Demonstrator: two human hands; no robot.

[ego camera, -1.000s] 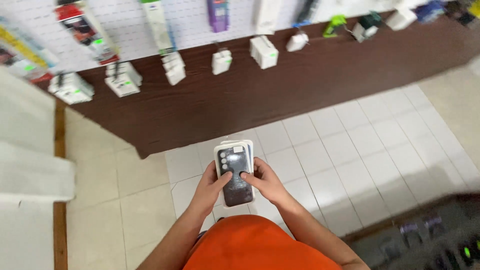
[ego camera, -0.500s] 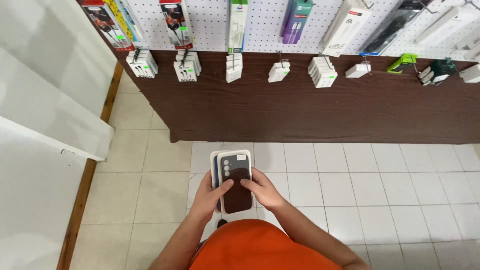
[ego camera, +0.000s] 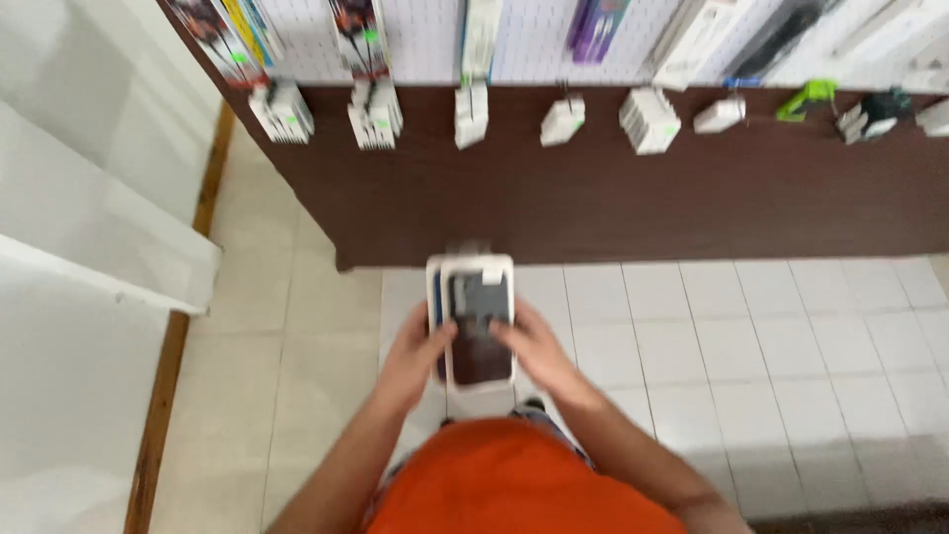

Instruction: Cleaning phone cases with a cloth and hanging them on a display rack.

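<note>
Both my hands hold a small stack of flat white packs [ego camera: 473, 309] with a dark phone case showing in the top one, just in front of my orange shirt. My left hand [ego camera: 420, 351] grips the stack's left edge, thumb on the front. My right hand [ego camera: 529, 346] grips the right edge. The picture is blurred, so how many packs are in the stack is unclear.
A white pegboard wall [ego camera: 425, 40] ahead carries hanging packaged accessories and rows of small white boxes [ego camera: 374, 111] above a dark brown panel [ego camera: 613, 198]. White floor tiles [ego camera: 751, 326] lie below. A white counter edge [ego camera: 109, 267] runs along the left.
The view has swung left and up, so the pegboard wall now runs level. The stack stays in both hands and sits a little higher and closer to the wall panel.
</note>
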